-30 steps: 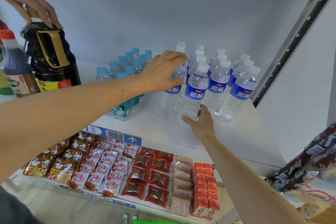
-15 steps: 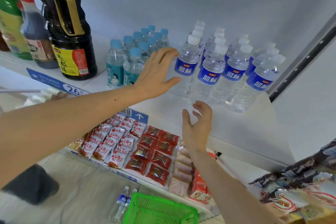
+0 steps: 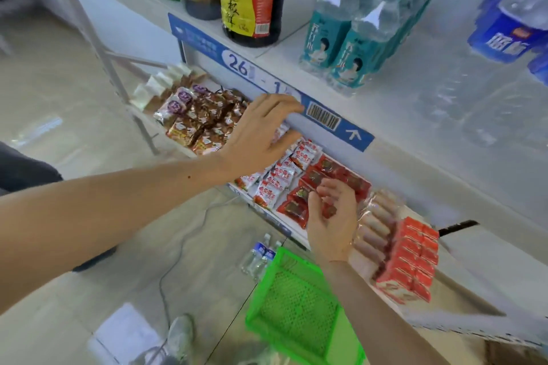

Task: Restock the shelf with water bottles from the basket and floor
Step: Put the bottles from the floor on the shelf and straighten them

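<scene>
Both the left hand (image 3: 261,133) and right hand (image 3: 333,216) hang loose, grasping nothing. Clear plastic water bottles (image 3: 259,256) stand on the floor beside the seemingly empty green mesh basket (image 3: 296,302) (blurred); reach low and take them by the waist.

Only one view: head camera, wide-angle, worn on your head, so no second view shares scene. It looks forward and steeply down along white metal shelf (image 3: 394,127), tilted so shelf edge runs diagonally from upper left to lower right. Shelf front with blue price strip (image 3: 237,64) sits close to lens. Your left hand (image 3: 261,133) and right hand (image 3: 333,216) fill centre, forearms entering from bottom left and bottom right. Green plastic mesh basket (image 3: 299,305) and pale tiled floor (image 3: 59,115) lie farther below. Edges blurred.
</scene>
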